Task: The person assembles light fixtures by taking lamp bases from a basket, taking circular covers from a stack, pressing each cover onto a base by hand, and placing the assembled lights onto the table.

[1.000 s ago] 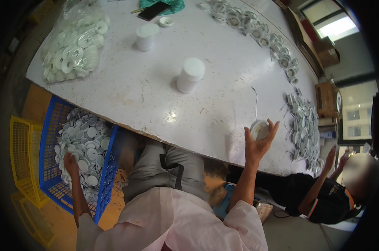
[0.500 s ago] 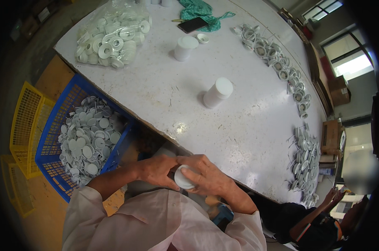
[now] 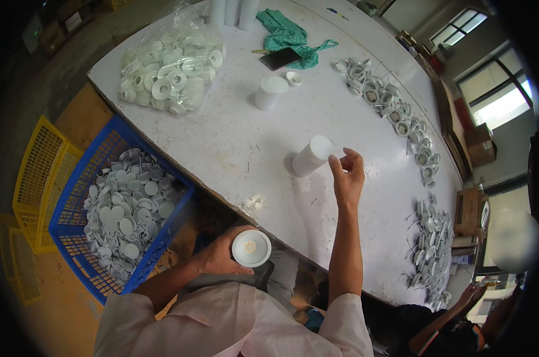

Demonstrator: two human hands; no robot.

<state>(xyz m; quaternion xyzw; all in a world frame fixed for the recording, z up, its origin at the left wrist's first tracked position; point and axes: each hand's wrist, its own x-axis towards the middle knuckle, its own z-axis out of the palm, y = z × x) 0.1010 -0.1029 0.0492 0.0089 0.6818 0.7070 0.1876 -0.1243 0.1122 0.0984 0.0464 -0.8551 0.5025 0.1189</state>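
Observation:
My left hand (image 3: 225,253) is closed around a white round LED light fitting (image 3: 251,248), held above my lap. Its recessed face points up and shows a yellowish LED patch in the middle. Over the table, my right hand (image 3: 348,172) reaches out with thumb and fingers bent and apart, and nothing shows between them. Close to its left stands a white cylinder (image 3: 311,156); whether the thumb side touches it I cannot tell. Farther back stands a shorter white cylinder (image 3: 271,93), with a small white ring (image 3: 293,78) beside it.
A clear bag of white rings (image 3: 171,77) lies at the far left of the table (image 3: 222,143). A blue basket (image 3: 123,128) of white discs stands left. A phone (image 3: 280,58) and green cloth (image 3: 287,33) lie behind. Several wired fittings (image 3: 394,107) line the right; a person works there.
My right hand has left the light fitting and stretched forward to the white cylinder. My left hand alone now holds the fitting, with its LED face showing. The view has shifted slightly.

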